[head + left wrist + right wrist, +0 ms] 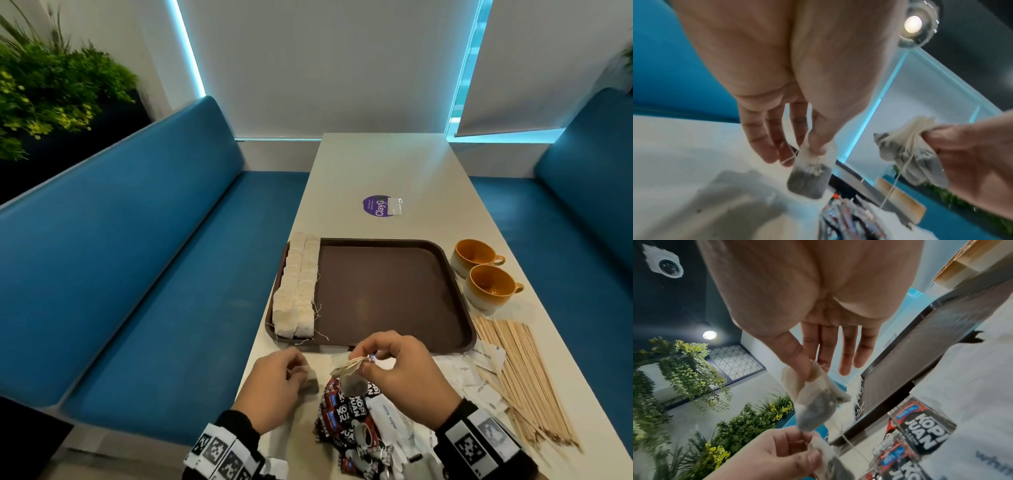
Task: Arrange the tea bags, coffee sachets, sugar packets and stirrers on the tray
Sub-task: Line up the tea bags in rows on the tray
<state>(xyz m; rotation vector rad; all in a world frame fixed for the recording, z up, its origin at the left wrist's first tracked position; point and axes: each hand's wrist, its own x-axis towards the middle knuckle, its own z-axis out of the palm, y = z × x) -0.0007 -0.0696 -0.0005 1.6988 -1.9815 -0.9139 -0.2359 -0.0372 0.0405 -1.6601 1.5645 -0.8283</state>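
Pinching tea bags [346,371] in both hands, above seemingly "KOPI JUAN" sachets [352,411]

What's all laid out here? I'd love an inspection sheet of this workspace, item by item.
Surface: pale table between blue benches.
Job's things: brown tray with two rows of tea bags along its left edge; coffee sachets, sugar packets and wooden stirrers lie off the tray.
Clutter: two orange cups; purple sticker.
Grippers: left hand pinches one tea bag; right hand pinches a bunch of tea bags.
Cables: nothing seen.
Surroundings: plants, window blinds.
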